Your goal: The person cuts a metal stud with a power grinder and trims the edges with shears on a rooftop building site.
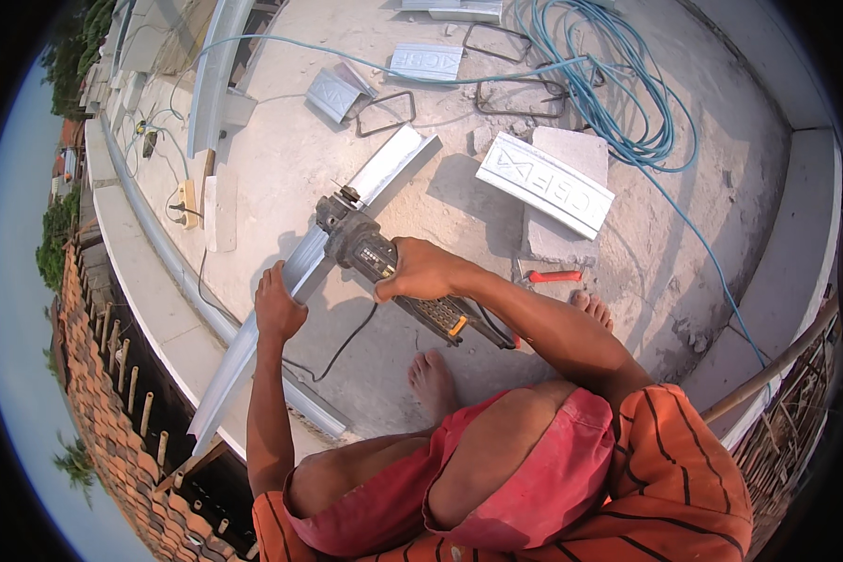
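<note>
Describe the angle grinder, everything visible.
The angle grinder has a long, dusty, dark-grey body, apparently plastic, with a perforated-looking rear section, an orange detail near the tail and a metallic-looking head. It slants from lower right to upper left, head over the silver metal channel. The right hand grips its middle. Whether it's running can't be told.

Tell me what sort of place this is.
Probably an open-air building site, apparently on an upper level: the tiled roof shows below, short metal channel pieces lie about the dusty concrete floor, and the right hand grips an angle grinder.
</note>
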Tool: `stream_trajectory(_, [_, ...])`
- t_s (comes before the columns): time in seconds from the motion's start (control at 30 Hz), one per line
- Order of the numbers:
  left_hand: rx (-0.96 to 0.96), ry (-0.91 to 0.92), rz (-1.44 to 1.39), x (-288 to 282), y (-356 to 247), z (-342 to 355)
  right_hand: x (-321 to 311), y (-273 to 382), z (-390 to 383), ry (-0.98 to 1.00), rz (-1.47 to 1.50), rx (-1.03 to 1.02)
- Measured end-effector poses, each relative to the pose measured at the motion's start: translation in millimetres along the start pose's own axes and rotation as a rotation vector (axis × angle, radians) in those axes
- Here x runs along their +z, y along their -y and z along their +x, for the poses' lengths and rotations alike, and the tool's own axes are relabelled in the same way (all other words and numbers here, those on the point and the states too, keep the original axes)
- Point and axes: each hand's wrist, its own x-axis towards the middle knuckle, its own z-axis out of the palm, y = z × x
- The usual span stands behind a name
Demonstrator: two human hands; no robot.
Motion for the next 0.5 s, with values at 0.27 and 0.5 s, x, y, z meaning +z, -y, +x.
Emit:
stream_trajectory(0.27, [0.012,-0.006,-0.026,-1.0,1.9,1.1,1.0,-1.7,5.2,0.004,0.035,-0.008])
stream_trajectory(0.5, [0.008,0.009,-0.016,-3.1,-0.4,2.0,0.1,0.2,4.3,0.014,0.017,0.004])
